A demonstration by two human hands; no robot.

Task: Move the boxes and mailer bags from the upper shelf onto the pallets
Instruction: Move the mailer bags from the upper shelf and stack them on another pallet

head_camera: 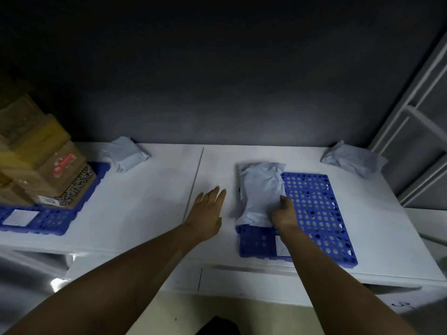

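Placement step: right hand (284,213) pinches mailer bag (260,189) on the pallet (316,213); left hand (208,213) spread beside it; releasing probably comes next.

Just one camera looks at this place, so no second view shares any of it. It sits on the person's head and looks forward and down. Both arms come in from the bottom edge, so it is close, above and behind the left hand (205,213) and the right hand (284,213). The white table (145,201) fills the middle, with the grey mailer bag (260,189) near the centre. The right pallet (319,213) sits fully inside the picture; the left pallet (48,221) is cut by the left edge. The top half faces a dark wall (217,81). The right edge is dim and bent; it may be a metal rack (416,129).
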